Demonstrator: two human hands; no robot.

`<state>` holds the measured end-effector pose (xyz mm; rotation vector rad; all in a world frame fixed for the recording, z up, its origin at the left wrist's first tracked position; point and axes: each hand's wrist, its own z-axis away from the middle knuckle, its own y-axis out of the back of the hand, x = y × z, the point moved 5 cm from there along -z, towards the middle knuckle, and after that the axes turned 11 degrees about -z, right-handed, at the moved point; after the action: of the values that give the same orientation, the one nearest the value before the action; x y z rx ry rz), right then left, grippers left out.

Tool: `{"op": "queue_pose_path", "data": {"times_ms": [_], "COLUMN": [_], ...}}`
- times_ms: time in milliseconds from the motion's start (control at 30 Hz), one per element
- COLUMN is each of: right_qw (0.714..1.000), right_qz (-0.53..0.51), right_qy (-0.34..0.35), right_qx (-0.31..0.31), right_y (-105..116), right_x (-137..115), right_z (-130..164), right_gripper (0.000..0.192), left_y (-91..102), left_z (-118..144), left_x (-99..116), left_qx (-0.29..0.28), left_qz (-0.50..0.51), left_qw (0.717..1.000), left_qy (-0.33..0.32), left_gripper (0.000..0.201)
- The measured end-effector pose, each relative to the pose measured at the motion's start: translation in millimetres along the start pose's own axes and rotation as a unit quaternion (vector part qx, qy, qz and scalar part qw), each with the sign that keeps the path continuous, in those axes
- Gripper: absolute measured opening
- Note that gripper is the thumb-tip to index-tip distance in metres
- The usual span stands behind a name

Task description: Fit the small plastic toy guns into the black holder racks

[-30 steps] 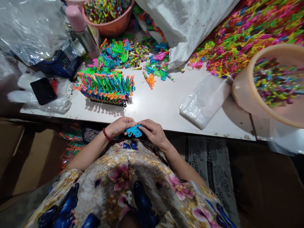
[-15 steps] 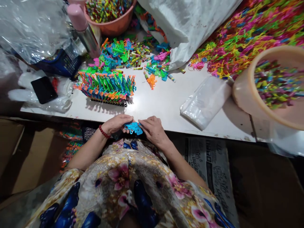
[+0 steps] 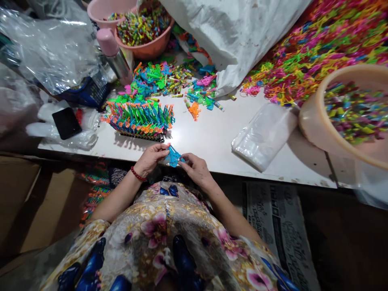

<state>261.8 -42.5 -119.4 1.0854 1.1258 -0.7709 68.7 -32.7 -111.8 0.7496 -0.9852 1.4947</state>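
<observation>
My left hand, with a red bead bracelet on the wrist, pinches one end of a small blue plastic toy that has an orange tip. The fingers of my right hand close on the toy's other end. Both hands are at the front edge of the white table. Just beyond my left hand stands a black wire rack, packed with rows of blue and green plastic toys with orange tips. An orange toy piece lies on the table to the right of the rack.
Behind the rack lies a pile of coloured toy parts and small printed tubes. An orange basin, a pink-capped flask and a phone are at left. To the right are a plastic bag stack, a beige tub and more coloured pieces.
The blue toy has been raised a little and turned, so that its orange tip now shows by my left fingers. Both hands still hold it. The whole view has shifted slightly.
</observation>
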Motion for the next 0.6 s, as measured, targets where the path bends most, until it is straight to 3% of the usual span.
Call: {"op": "queue_pose_path", "data": {"times_ms": [267,467,533,600], "right_qw": [0.993,0.991,0.991,0.992], "right_qz": [-0.079,-0.084,-0.079,-0.081], "right_qy": [-0.052,-0.078,-0.082,-0.082], "right_qx": [-0.075,-0.075,-0.067,-0.049], "right_y": [-11.7,-13.3,-12.4,-10.2], "right_x": [0.9,0.7,1.6,1.9], "right_z": [-3.3,-3.8,-3.6,-4.2], "right_gripper": [0.031,0.025,0.024,0.024], "left_y": [4.1,4.7,6.8,13.1], "left_z": [-0.5,-0.1,6.3,18.8], "left_x": [2.2,0.4,7.1,25.5], "left_qx": [0.027,0.027,0.035,0.09], "left_qz": [-0.024,-0.052,-0.116,-0.245], "left_qw": [0.999,0.997,0.989,0.948], "left_qy": [-0.033,-0.052,-0.085,-0.18], "left_gripper": [0.043,0.044,0.041,0.031]}}
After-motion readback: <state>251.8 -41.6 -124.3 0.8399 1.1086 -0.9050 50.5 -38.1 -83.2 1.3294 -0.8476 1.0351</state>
